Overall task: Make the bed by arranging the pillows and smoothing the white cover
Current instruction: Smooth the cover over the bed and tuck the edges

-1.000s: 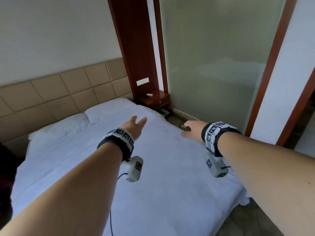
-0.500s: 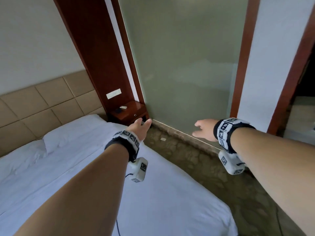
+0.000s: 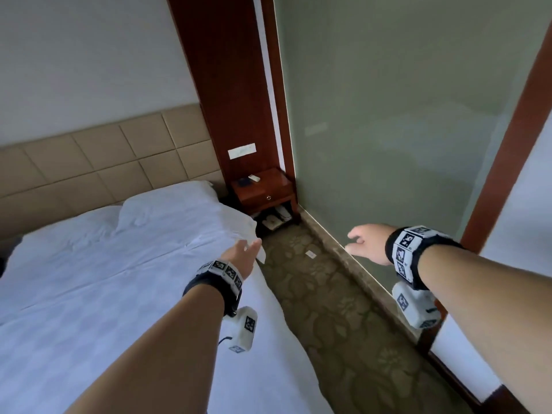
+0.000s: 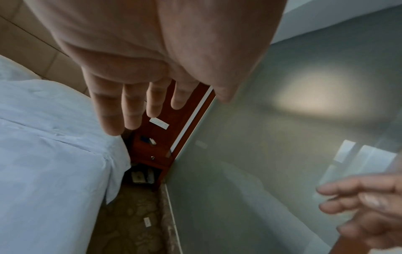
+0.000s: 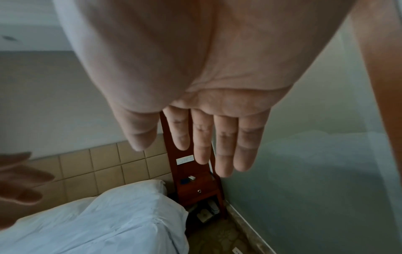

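- While both arms reach forward, the left hand [image 3: 242, 256] hangs above the right edge of the bed [image 3: 89, 294], fingers [image 4: 113, 110] straight and slightly apart, holding nothing.
- Out over the carpet [image 3: 328, 309], the right hand [image 3: 369, 243] is also empty, its fingers [image 5: 224, 146] straight and a little apart, close to the frosted glass wall [image 3: 403, 130].
- Across the bed lies the white cover [image 3: 104, 309], with faint creases near its upper part and a corner drooping off the right side by the left hand.
- Two white pillows lie side by side at the head of the bed against the tan padded headboard [image 3: 104, 162]: the right pillow [image 3: 170, 204] nearer the nightstand [image 3: 263, 189], the left pillow [image 3: 74, 231] beside it.
- On the nightstand sit a small dark item and a small white one; slippers show on its lower shelf.
- A small white slip [image 3: 310, 254] lies on the carpet between bed and glass.
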Available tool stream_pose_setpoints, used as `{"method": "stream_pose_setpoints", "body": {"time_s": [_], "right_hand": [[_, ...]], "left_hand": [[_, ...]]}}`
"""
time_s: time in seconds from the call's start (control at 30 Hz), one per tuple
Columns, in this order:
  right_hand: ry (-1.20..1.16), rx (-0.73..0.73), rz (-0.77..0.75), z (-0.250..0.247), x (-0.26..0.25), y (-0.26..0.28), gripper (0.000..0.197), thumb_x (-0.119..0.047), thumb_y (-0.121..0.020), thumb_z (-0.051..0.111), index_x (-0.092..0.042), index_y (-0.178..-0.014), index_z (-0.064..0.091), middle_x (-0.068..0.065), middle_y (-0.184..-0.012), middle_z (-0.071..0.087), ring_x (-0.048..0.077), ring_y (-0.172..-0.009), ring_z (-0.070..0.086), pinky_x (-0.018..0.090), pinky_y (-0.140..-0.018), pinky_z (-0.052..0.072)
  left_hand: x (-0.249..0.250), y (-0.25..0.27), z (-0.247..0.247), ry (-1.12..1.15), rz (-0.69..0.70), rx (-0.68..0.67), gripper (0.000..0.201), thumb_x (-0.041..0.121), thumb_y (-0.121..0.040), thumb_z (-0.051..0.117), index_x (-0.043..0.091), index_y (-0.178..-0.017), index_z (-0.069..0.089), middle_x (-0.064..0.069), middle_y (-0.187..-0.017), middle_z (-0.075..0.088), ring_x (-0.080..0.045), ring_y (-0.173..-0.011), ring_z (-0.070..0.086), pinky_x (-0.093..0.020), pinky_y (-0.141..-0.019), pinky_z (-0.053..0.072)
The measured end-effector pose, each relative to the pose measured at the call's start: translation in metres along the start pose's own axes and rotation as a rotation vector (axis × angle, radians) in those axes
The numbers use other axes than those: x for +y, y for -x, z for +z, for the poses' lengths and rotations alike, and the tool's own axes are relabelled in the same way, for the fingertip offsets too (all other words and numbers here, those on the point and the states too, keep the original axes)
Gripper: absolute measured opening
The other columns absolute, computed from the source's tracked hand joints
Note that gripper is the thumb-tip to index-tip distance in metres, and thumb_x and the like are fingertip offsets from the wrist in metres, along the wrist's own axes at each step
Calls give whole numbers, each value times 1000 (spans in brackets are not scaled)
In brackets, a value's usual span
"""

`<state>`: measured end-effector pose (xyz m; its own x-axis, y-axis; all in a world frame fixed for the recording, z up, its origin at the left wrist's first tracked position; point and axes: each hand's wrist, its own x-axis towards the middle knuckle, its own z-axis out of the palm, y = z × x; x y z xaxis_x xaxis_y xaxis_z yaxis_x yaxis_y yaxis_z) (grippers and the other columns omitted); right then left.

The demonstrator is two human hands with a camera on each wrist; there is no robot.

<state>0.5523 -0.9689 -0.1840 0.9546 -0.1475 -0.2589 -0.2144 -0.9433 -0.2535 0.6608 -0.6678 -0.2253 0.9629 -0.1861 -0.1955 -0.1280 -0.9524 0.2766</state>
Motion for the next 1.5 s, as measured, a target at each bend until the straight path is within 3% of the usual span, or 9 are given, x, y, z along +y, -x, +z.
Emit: {"method": "stream_pose_setpoints", "body": {"time_s": [0.2, 0.33, 0.5, 0.67, 0.9, 1.03, 1.27, 1.4, 1.5], "right_hand": [[-22, -60, -130, -13, 23, -91, 54, -50, -95, 53, -23, -141, 49, -2, -139, 57, 18, -122, 57, 29, -102, 44], [47, -113, -188, -18, 38, -150, 54, -49, -94, 55, -22, -140, 51, -3, -134, 61, 17, -120, 59, 28, -100, 45], [110, -15, -230, -74, 48, -241, 51, -48, -95, 53, -18, -136, 55, 2, -132, 61, 22, -120, 58, 32, -100, 45], [88, -24, -294, -111, 41, -324, 49, -48, -94, 55, -19, -134, 56, 1, -130, 63, 22, -118, 59, 31, -97, 46], [109, -86, -397, -119, 21, -484, 51, -45, -88, 56, -6, -119, 64, 13, -113, 70, 30, -103, 66, 44, -92, 53], [132, -152, -508, -125, -11, -581, 48, -48, -89, 57, -25, -131, 60, -4, -123, 66, 18, -108, 63, 34, -95, 51], [260, -228, -709, -144, -114, -695, 45, -39, -94, 55, -14, -131, 60, 3, -131, 63, 24, -118, 60, 32, -101, 46], [380, -288, -851, -119, -201, -744, 48, -43, -95, 54, -20, -138, 54, 1, -140, 55, 22, -126, 54, 29, -103, 43], [458, -324, -953, -96, -271, -772, 48, -39, -98, 52, -17, -141, 50, 4, -144, 51, 23, -130, 49, 29, -105, 38]], "left_hand": [[40, -45, -2, 132, -138, 39, 57, 51, -107, 31, 12, -142, 51, -16, -138, 59, -35, -127, 56, -41, -105, 43], [54, -96, 6, 77, -228, 0, 50, 19, -109, 29, 16, -159, 25, -18, -148, 48, -34, -130, 53, -39, -103, 43], [97, -179, -29, 223, -185, 98, 57, 10, -108, 29, 13, -162, 11, -18, -154, 41, -32, -136, 47, -34, -103, 41], [124, -257, -64, 285, -196, 160, 59, 50, -108, 29, 4, -131, 59, -19, -129, 64, -37, -120, 59, -42, -100, 44], [95, -359, -62, 178, -408, 39, 75, 66, -98, 42, 19, -156, 37, -6, -159, 42, -29, -143, 41, -39, -116, 33], [68, -419, -87, 194, -555, 90, 72, 61, -100, 45, 16, -156, 38, -7, -159, 41, -28, -144, 41, -37, -114, 32], [5, -467, -110, 209, -777, 116, 64, 55, -102, 47, 14, -151, 45, -8, -156, 46, -28, -140, 46, -35, -112, 36], [-57, -475, -116, 216, -918, 156, 53, 50, -103, 45, 7, -124, 66, -15, -126, 68, -31, -117, 63, -34, -96, 48], [-114, -487, -117, 254, -1008, 173, 52, 50, -104, 44, 6, -118, 69, -14, -118, 70, -31, -111, 65, -34, -93, 50]]}}
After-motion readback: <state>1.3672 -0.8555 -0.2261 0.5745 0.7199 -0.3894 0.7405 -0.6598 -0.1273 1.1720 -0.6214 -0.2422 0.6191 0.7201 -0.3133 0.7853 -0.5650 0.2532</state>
